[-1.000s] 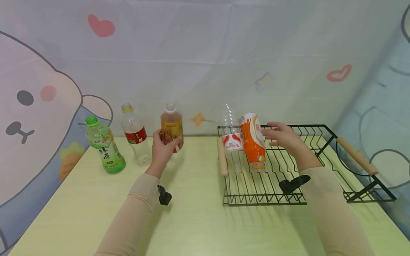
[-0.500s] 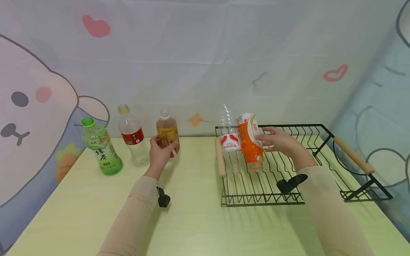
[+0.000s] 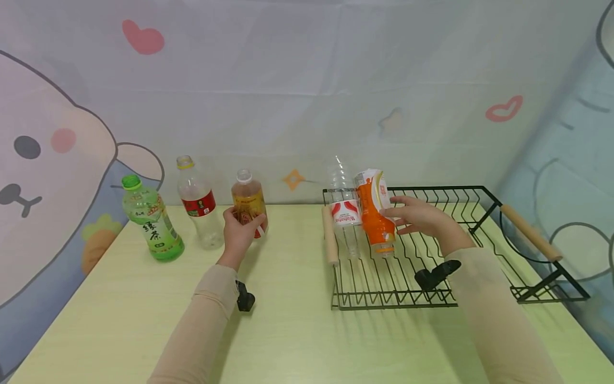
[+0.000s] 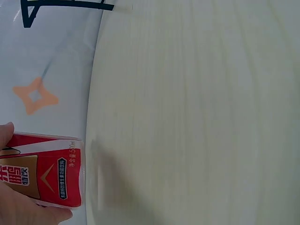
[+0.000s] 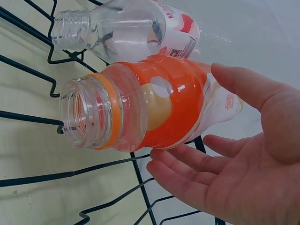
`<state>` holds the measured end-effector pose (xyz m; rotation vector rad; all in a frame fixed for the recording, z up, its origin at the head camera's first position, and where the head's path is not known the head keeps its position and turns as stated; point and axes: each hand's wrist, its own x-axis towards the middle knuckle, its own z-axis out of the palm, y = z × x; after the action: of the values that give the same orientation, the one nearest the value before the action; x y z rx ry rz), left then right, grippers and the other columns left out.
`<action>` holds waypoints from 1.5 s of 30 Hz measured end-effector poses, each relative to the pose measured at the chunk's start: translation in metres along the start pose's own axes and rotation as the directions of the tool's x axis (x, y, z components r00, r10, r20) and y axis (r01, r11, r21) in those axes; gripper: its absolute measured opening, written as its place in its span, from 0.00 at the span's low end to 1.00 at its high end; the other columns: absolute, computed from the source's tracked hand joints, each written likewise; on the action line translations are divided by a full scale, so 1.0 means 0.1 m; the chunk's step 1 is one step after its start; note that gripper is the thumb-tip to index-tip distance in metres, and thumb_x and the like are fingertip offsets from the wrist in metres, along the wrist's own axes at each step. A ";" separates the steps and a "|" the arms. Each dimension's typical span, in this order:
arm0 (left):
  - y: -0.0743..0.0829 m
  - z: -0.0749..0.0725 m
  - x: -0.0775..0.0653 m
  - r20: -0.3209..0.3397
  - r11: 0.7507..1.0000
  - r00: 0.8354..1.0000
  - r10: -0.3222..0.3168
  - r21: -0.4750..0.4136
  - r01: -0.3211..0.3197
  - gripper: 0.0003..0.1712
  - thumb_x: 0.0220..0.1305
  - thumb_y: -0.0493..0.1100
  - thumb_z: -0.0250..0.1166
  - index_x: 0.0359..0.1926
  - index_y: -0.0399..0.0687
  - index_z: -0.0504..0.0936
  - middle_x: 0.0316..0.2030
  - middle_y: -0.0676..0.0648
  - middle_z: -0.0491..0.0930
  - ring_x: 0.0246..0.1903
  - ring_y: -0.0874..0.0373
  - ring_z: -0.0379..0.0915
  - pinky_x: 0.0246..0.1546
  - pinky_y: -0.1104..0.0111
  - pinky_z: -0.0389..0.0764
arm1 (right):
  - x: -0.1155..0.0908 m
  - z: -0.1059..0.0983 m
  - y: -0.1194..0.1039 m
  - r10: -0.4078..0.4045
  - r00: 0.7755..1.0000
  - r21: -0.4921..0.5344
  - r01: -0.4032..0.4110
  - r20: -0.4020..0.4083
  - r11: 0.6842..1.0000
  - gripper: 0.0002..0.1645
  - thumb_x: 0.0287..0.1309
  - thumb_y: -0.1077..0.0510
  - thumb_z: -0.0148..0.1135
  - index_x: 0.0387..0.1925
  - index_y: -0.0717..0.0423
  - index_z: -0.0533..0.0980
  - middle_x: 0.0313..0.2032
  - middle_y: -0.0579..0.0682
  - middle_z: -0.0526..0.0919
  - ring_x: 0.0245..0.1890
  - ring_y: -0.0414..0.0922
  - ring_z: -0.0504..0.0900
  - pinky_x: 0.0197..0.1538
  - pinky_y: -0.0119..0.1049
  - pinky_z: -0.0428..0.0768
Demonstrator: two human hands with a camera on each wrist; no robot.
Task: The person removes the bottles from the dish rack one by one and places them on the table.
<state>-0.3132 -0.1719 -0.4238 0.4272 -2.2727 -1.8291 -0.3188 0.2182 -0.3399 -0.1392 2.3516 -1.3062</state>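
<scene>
In the head view my left hand grips the lower part of an amber drink bottle, upright at the table's back edge. The left wrist view shows the red and gold label between thumb and fingers. My right hand reaches over the wire rack with fingers spread beside an orange-and-white bottle. That bottle stands neck-down in the rack, leaning a little. From the right wrist, its open mouth faces the camera, and the right hand's thumb and fingers lie around its far end without curling on it.
A clear bottle with a red-white label stands neck-down in the black rack, left of the orange one. The rack has wooden handles. Left on the table stand a clear red-labelled bottle and a green tea bottle.
My left hand has lowered the amber bottle and shifted it slightly left. My right hand has drawn slightly closer to the orange bottle. The bottles in the rack keep their places.
</scene>
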 end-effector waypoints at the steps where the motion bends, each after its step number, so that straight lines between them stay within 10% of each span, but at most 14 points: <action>1: 0.00 0.00 0.00 0.001 1.000 1.000 0.001 -0.001 -0.001 0.47 0.59 0.51 0.68 0.69 0.42 0.49 0.66 0.36 0.60 0.66 0.45 0.58 0.67 0.54 0.63 | 0.00 0.00 0.00 0.006 1.000 -0.001 -0.006 -0.001 1.000 0.51 0.66 0.44 0.56 0.74 0.63 0.40 0.64 0.67 0.64 0.60 0.62 0.70 0.60 0.52 0.74; 45: -0.10 -0.07 -0.01 0.030 0.999 0.999 -0.009 0.050 0.008 0.56 0.60 0.51 0.68 0.73 0.43 0.39 0.70 0.36 0.54 0.69 0.44 0.54 0.67 0.54 0.62 | 0.10 0.12 0.01 -0.021 0.997 0.011 0.021 0.070 1.000 0.45 0.65 0.48 0.57 0.72 0.62 0.46 0.59 0.63 0.69 0.55 0.58 0.73 0.56 0.50 0.76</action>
<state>-0.3094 -0.1798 -0.4316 0.4204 -2.3447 -1.7984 -0.3226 0.2064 -0.3497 -0.2039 2.2900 -1.3014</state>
